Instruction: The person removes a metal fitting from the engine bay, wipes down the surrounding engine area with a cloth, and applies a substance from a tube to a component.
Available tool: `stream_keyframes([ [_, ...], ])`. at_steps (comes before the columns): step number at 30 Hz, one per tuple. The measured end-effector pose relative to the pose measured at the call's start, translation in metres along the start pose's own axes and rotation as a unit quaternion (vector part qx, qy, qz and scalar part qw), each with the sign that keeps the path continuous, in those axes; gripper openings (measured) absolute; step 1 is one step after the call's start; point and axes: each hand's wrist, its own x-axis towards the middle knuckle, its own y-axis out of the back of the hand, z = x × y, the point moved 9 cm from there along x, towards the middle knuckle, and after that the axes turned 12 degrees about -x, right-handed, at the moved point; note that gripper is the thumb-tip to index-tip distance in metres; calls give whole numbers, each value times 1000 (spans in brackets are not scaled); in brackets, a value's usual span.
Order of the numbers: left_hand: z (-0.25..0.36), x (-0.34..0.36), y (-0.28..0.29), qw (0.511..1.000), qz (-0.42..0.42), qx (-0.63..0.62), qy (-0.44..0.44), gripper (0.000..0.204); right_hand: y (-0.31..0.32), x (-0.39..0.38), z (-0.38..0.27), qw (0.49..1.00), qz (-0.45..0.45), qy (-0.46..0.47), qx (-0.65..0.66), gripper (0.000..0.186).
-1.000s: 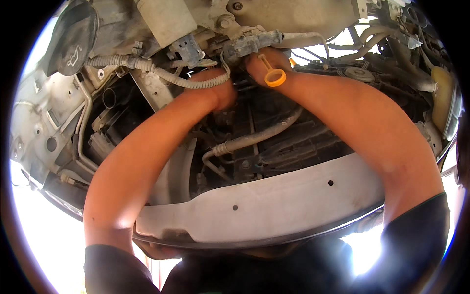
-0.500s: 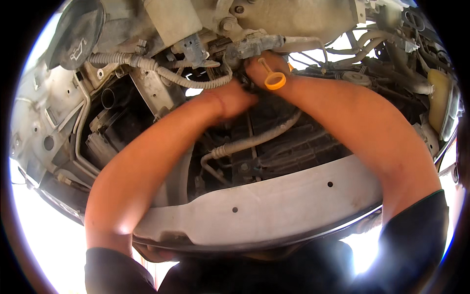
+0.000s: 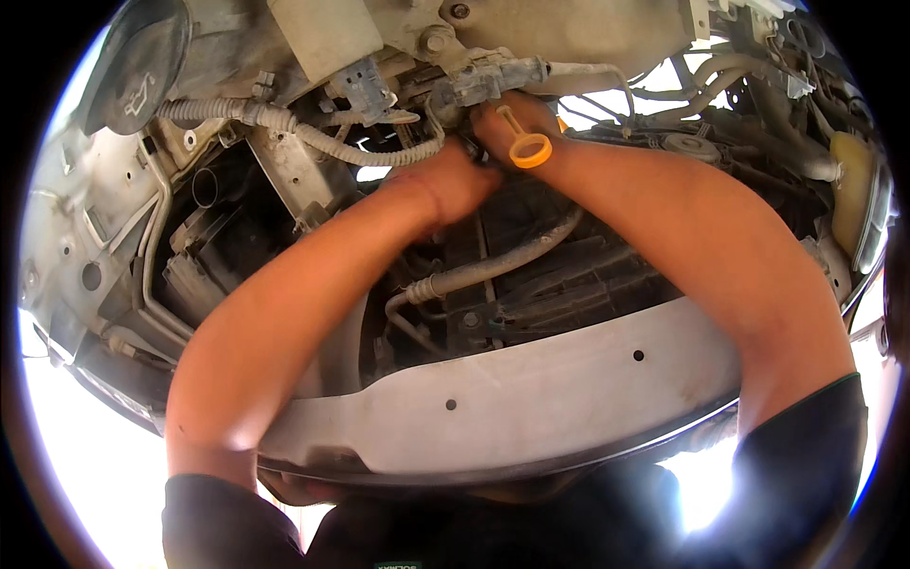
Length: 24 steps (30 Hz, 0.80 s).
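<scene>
Both arms reach into a vehicle's engine bay. My left hand is curled closed at a small dark part, perhaps a hose or fitting, that I cannot make out; the fingertips are mostly hidden. Just right of it and a little higher, my right hand reaches in under a dusty electrical connector, its fingers out of sight. A yellow dipstick handle with a ring end shows in front of my right wrist. A ribbed cable conduit curves down to just above my left hand.
A pale metal crossbeam spans the front beneath my forearms. Below the hands runs a bent hose. An oil filler cap stands at upper left, a yellowish reservoir at far right. Engine castings hang close above.
My left hand has shifted slightly and shows less blur, staying close beside the right. My right hand stays in nearly the same place. The view has shifted a little.
</scene>
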Motion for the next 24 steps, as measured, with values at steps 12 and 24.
stream_keyframes([
  [12,19,-17,-13,958,-54,-280,6,30,-12,-5,17,980,-87,-114,141,21],
  [24,16,-36,-18,967,-70,-237,58,37,-7,1,9,989,-105,-79,74,24],
])
